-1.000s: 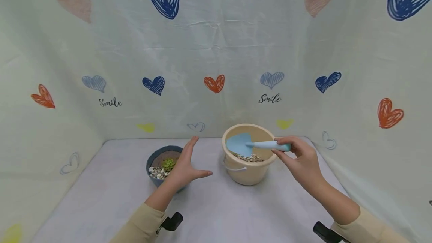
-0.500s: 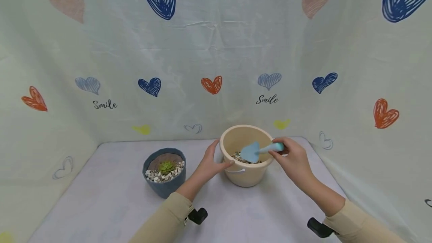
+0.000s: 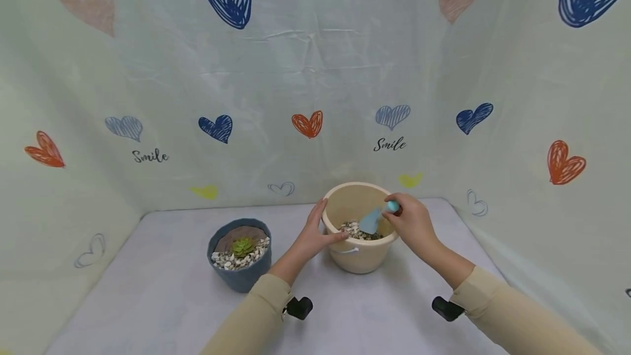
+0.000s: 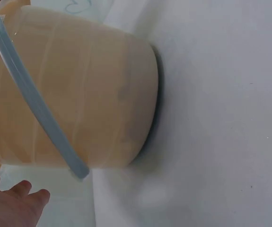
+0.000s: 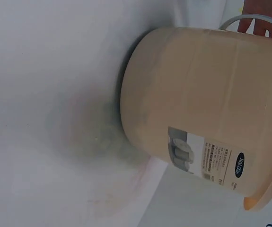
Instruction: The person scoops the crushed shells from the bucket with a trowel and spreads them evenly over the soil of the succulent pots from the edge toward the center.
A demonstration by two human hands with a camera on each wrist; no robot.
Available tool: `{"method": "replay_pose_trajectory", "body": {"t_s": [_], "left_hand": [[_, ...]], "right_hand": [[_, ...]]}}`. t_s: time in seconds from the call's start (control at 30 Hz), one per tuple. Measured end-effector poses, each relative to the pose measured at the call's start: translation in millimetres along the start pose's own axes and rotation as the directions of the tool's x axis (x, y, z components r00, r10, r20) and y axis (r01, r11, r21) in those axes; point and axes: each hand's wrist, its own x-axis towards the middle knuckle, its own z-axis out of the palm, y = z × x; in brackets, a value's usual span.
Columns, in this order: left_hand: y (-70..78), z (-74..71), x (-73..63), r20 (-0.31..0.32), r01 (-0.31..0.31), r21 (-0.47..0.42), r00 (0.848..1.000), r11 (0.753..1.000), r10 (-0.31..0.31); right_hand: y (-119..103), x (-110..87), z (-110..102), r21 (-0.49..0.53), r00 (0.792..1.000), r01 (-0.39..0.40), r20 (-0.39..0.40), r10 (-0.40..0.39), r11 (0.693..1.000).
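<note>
A cream plastic bucket (image 3: pixel 360 259) stands upright on the table with small mixed stones (image 3: pixel 351 228) inside. My left hand (image 3: pixel 311 239) holds its left side at the rim, thumb at the front and fingers along the side. My right hand (image 3: pixel 415 224) pinches the handle of a light blue hand trowel (image 3: pixel 369 222) over the right rim. The trowel's blade points down into the bucket at the stones; whether its tip is buried is hard to tell. In the left wrist view, some left fingertips (image 4: pixel 40 196) show beside the bucket and its pale handle (image 4: pixel 39 101).
A blue-grey pot (image 3: pixel 241 278) with a green succulent (image 3: pixel 243 246) and white pebbles stands left of the bucket. The pale-covered table (image 3: pixel 162 295) ends at a backdrop (image 3: pixel 266 81) printed with hearts, close behind the bucket. A printed label (image 5: pixel 206 156) is on the bucket's right side.
My left hand has moved right from in front of the pot to the bucket's rim. The right hand has tilted the trowel and lowered its blade to the stones.
</note>
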Motion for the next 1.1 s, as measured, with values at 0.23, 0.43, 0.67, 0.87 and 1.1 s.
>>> {"method": "replay_pose_trajectory", "body": {"t_s": [0.23,0.43,0.67,0.87,1.1], "left_hand": [[-2.5,-1.9,-0.1,-0.001,0.007,-0.011,1.000,1.000,-0.007],[-0.8,-0.2,-1.1,-0.003,0.010,-0.027,1.000,1.000,-0.010],[-6.6,2.1,-3.0,-0.005,-0.013,-0.031,1.000,0.999,0.013],[-6.7,2.6,-3.7,-0.001,-0.022,-0.064,1.000,0.998,0.022],[-5.8,3.2,-3.9,0.022,-0.048,-0.148,0.998,0.988,0.052]], "right_hand": [[1.4,4.2,8.8,0.012,1.000,0.004,0.024,-0.005,1.000],[2.8,7.0,8.6,0.009,0.998,0.011,0.060,-0.011,1.000],[2.9,8.2,4.5,-0.003,0.995,0.043,0.096,-0.042,0.999],[3.5,9.1,3.9,-0.027,0.991,0.076,0.111,-0.073,0.997],[2.9,9.3,9.8,-0.014,0.983,0.056,0.175,-0.053,0.998]]}}
